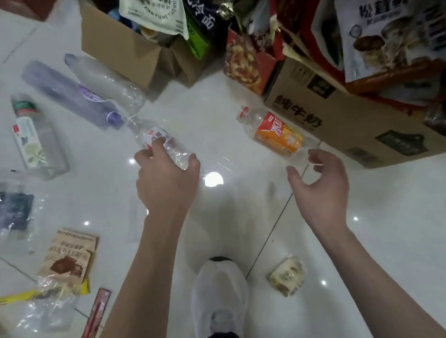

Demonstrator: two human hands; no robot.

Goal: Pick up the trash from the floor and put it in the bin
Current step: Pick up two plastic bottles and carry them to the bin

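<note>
Under my left hand [167, 180] a clear bottle [157, 140] lies on the floor [209, 109] at centre, and the fingers and thumb curl round its near end. My right hand [320, 182] is released, fingers spread, just beside the near end of an orange bottle [276, 135], which lies on the floor just beside the right box [351, 132]; whether a fingertip touches it I cannot tell. 2 boxes, that one and a far box [116, 50], seem to serve as bins, and both are heaped above their rims.

Risks as I judge them:
- A glancing right fingertip could roll the orange bottle away.
- The thin clear bottle may buckle and slip.
- Anything dropped on those heaps could slide off.

A purple bottle [68, 89] and a brown wrapper [68, 258] lie at left.
</note>
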